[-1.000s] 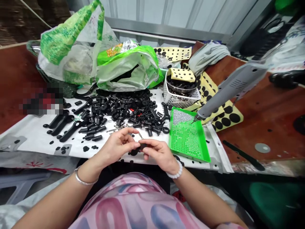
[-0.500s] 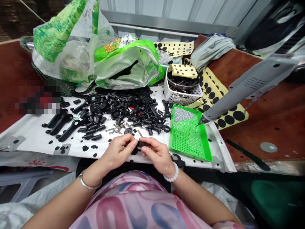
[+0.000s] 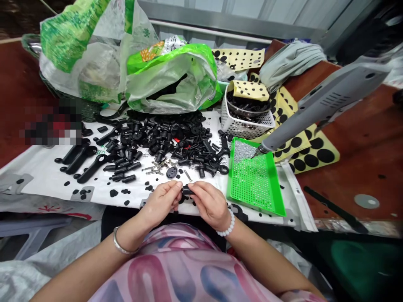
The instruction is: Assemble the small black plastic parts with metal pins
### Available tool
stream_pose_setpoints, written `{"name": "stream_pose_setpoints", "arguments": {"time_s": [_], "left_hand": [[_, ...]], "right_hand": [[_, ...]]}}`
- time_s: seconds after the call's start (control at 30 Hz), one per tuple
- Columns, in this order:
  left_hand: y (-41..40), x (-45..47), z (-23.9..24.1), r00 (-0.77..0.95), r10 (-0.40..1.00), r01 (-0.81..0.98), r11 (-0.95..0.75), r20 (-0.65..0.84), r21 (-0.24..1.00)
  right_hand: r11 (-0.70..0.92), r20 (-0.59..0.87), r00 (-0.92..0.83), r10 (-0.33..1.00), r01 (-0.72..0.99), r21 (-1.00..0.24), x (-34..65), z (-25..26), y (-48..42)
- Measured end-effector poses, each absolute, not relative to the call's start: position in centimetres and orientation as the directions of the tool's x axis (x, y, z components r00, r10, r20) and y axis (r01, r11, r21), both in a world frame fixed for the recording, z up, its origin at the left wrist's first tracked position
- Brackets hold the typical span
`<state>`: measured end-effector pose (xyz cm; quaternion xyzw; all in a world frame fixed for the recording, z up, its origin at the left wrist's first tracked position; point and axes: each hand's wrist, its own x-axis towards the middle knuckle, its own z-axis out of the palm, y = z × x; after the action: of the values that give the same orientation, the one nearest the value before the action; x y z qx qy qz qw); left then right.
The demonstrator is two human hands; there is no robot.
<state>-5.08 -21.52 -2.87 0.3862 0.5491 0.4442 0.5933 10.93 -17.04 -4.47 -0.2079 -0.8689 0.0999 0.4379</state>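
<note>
Small black part point(image 3: 187, 191): it was held between the two hands, just above the near edge of the white sheet point(image 3: 40, 176), in front of the person's body; most of it was hidden by fingertips.
Left hand point(image 3: 162, 200): thumb and forefinger were pinched together on the left end of the small black part; a silver bangle point(image 3: 121, 247) sat on the wrist.
Right hand point(image 3: 209, 203): fingers were closed on the right end of the same part, the knuckles facing up; a white bead bracelet point(image 3: 227, 224) circled the wrist.
Just beyond the hands: a small black toothed disc point(image 3: 171, 172) and a few thin metal pins point(image 3: 153, 169) lay on the sheet.
Pile of black parts point(image 3: 163, 136): loose and spread across the middle of the sheet, behind the pins.
Long black handles point(image 3: 82, 161): they lay side by side at the left of the pile.
Green tray point(image 3: 255, 182): it sat just to the right of the right hand, with small metal screws point(image 3: 242, 150) heaped at its far end.
Grey power screwdriver point(image 3: 317, 107): it hung at a slant, its tip over the far end of the tray.
White basket point(image 3: 244, 125): behind the tray, holding dark parts, with a yellow dotted sheet point(image 3: 248, 89) draped on top.
Yellow sheets with black dots point(image 3: 307, 151): they lay right of the basket on the brown table point(image 3: 362, 138).
Green plastic bags point(image 3: 171, 79): they were bunched at the back, behind the pile.
</note>
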Motion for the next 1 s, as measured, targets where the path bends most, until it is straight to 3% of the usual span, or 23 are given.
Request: {"name": "stream_pose_setpoints", "arguments": {"time_s": [0.2,0.47,0.67,0.87,1.0], "left_hand": [[-22.0,-5.7,-2.9,-0.097,0.989,0.237,0.134,-0.114,0.962],[-22.6,-6.5,-2.9,-0.085,0.990,0.597,-0.039,0.112,0.802],[-22.8,-7.5,-3.5,0.038,0.939,0.771,-0.245,0.340,0.588],[-22.8,-8.5,-3.3,0.171,0.895,0.816,-0.363,0.411,0.451],[-23.2,-9.1,-3.7,0.200,0.889,0.806,-0.388,0.411,0.447]], "right_hand": [[0.823,0.661,-0.503,0.556,0.226,-0.521,10.3,-4.2,-17.0],[0.681,0.520,-0.527,0.672,0.163,-0.714,9.5,-4.1,-17.5],[0.241,0.159,-0.589,0.792,0.064,-0.968,9.1,-4.3,-17.7],[-0.119,-0.094,-0.667,0.739,0.008,-0.993,8.7,-4.6,-17.6],[-0.339,-0.204,-0.686,0.698,-0.065,-0.939,8.3,-5.0,-17.8]]}}
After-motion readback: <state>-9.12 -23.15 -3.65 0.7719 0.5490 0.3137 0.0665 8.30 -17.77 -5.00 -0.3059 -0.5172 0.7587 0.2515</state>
